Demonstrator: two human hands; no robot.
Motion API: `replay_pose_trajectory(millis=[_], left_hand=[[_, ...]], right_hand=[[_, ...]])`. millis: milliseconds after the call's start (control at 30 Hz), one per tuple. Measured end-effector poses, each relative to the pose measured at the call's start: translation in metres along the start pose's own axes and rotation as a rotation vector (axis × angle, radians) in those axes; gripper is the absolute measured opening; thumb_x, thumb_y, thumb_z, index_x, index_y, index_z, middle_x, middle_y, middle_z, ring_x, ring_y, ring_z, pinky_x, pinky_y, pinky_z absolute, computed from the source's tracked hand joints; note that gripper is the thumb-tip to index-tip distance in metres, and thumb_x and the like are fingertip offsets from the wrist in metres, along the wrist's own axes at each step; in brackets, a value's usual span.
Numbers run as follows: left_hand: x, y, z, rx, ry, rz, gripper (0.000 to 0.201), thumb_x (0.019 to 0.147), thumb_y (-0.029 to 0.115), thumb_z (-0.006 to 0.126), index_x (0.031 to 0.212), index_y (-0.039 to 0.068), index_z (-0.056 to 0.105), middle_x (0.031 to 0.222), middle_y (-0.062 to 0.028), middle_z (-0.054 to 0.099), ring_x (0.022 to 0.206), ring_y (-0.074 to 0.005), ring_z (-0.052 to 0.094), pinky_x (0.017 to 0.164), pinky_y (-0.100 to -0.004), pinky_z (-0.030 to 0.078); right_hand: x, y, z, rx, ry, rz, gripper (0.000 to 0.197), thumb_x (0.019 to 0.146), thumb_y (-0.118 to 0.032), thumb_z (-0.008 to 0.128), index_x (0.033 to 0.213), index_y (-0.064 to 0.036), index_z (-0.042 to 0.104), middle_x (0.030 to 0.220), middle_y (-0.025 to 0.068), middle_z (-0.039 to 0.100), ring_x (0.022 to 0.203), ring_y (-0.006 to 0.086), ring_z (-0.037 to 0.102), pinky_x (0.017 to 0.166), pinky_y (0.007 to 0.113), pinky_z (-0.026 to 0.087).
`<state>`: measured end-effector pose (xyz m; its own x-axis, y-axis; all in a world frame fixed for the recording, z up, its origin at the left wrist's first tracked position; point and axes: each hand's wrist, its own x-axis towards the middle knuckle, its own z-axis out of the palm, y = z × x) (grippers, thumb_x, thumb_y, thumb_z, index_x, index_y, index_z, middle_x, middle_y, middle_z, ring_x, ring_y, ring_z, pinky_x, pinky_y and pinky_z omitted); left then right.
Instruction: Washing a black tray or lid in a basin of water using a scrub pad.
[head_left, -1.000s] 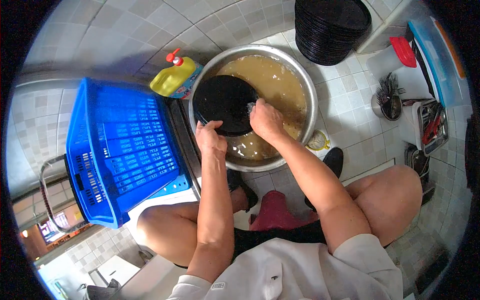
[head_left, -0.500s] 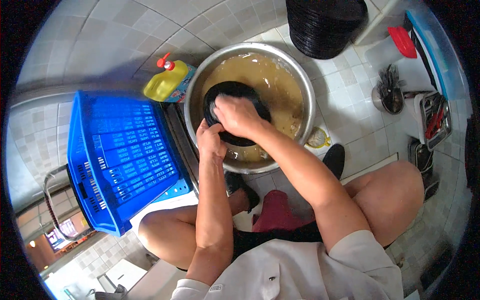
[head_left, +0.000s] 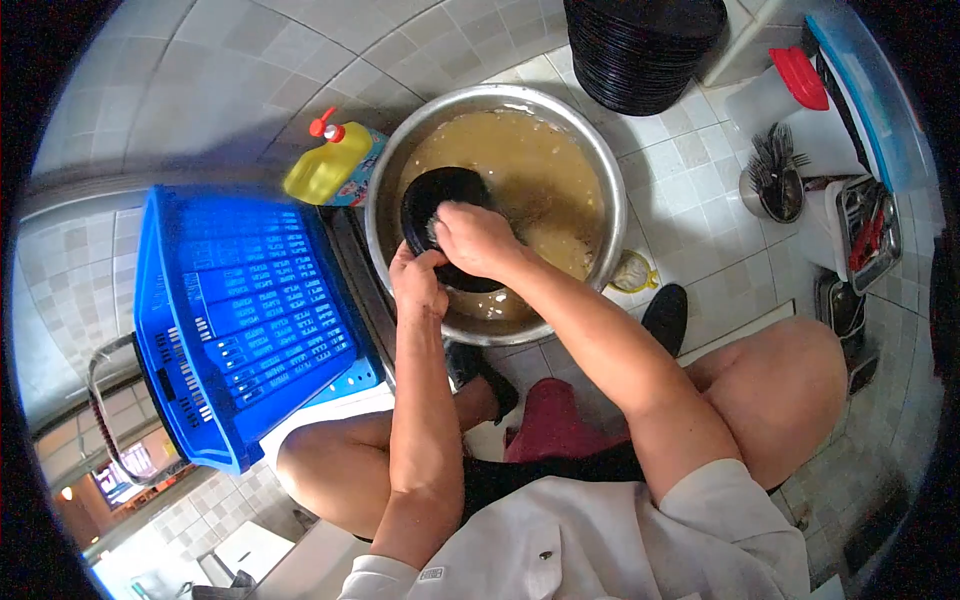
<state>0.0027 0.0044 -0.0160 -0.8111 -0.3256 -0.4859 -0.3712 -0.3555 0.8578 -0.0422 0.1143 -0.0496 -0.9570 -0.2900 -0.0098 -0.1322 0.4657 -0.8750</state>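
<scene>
A round black plate (head_left: 440,188) is tilted in the left part of a large metal basin (head_left: 614,190) filled with cloudy brownish water. My left hand (head_left: 418,282) is closed on the plate's near left edge, thumb over the rim. Over the plate's face, my right hand (head_left: 476,240) is curled with its fingers pressed down. A bit of something greyish shows at its fingertips, too small to make out; the palm side is hidden. The plate's lower right part lies behind my right hand and wrist.
A blue plastic basket (head_left: 250,300) stands left of the basin, below a yellow bottle with a red pump (head_left: 325,172). Stacked black plates (head_left: 645,60) rise at the back right. Farther right are a metal pot of forks (head_left: 775,190) and a cutlery tray (head_left: 872,235).
My right hand has shifted slightly down and right over the plate. My left hand keeps its grip on the edge, and the plate has barely moved.
</scene>
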Motion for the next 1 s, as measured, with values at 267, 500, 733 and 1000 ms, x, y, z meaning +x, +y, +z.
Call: replay_pose_trajectory(millis=[267,500,733,1000], left_hand=[[-0.012,0.005,0.012,-0.142,0.031,0.011,0.037,0.061,-0.015,0.050,0.093,-0.001,0.062,0.087,-0.0089,0.066,0.074,-0.0222,0.063,0.071,-0.0311,0.051],[0.014,-0.006,-0.006,-0.190,0.254,0.089,0.035,0.065,-0.016,0.049,0.092,0.004,0.059,0.084,-0.0063,0.065,0.068,-0.0223,0.062,0.061,-0.0322,0.051],[0.015,-0.014,-0.013,-0.157,0.192,0.019,0.046,0.065,-0.015,0.050,0.107,0.003,0.057,0.104,-0.0090,0.065,0.093,-0.0251,0.062,0.081,-0.0356,0.050],[0.039,-0.059,-0.028,-0.320,0.152,-0.196,0.052,0.071,-0.011,0.055,0.120,0.007,0.052,0.113,-0.0094,0.060,0.100,-0.0304,0.059,0.086,-0.0471,0.049]], right_hand=[[0.013,0.050,-0.017,-0.142,0.127,0.236,0.020,0.088,-0.022,0.050,0.081,-0.0033,0.054,0.080,0.0217,0.062,0.077,0.0408,0.061,0.068,0.054,0.046],[-0.031,0.001,-0.002,-0.129,0.104,-0.025,0.017,0.083,-0.017,0.053,0.078,-0.0016,0.052,0.073,0.0217,0.062,0.069,0.0412,0.062,0.063,0.051,0.050],[-0.009,0.066,-0.019,-0.239,0.134,0.423,0.024,0.084,-0.018,0.052,0.092,0.0032,0.060,0.084,0.0281,0.064,0.086,0.0420,0.063,0.077,0.052,0.049],[-0.001,0.115,-0.001,0.102,0.235,0.675,0.041,0.085,-0.020,0.055,0.109,0.0128,0.051,0.114,0.0346,0.054,0.105,0.0456,0.055,0.093,0.047,0.043]])
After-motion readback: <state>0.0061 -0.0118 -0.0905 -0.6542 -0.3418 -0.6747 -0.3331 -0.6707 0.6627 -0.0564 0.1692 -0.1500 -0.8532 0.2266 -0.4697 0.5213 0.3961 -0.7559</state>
